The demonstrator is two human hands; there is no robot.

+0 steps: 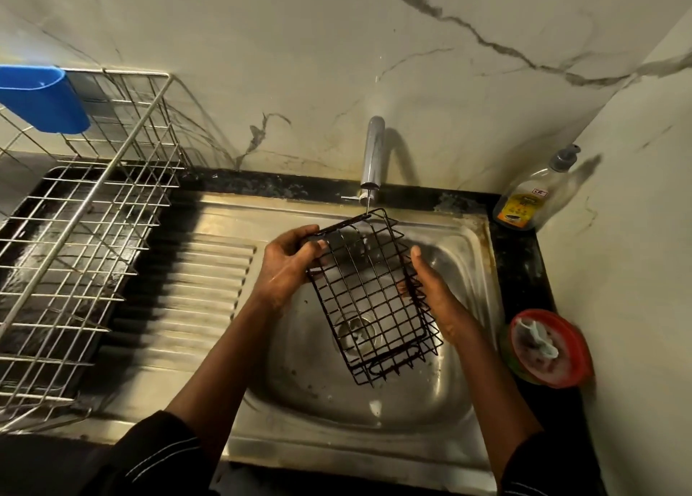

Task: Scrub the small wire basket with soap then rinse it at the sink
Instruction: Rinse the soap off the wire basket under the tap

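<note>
The small black wire basket (369,297) is held tilted over the steel sink bowl (374,402), its far end just under the chrome tap (373,158). A thin stream of water runs from the spout onto the basket's top edge. My left hand (288,267) grips the basket's upper left corner with curled fingers. Along the basket's right side lies my right hand (430,289), thumb up and fingers curled under the wires. Both hands look wet.
A steel wire dish rack (75,233) with a blue plastic cup (41,99) stands on the left. The ribbed drainboard (194,301) lies between rack and bowl. A pump soap bottle (531,200) stands at the back right. A red soap tub (546,349) sits by the wall.
</note>
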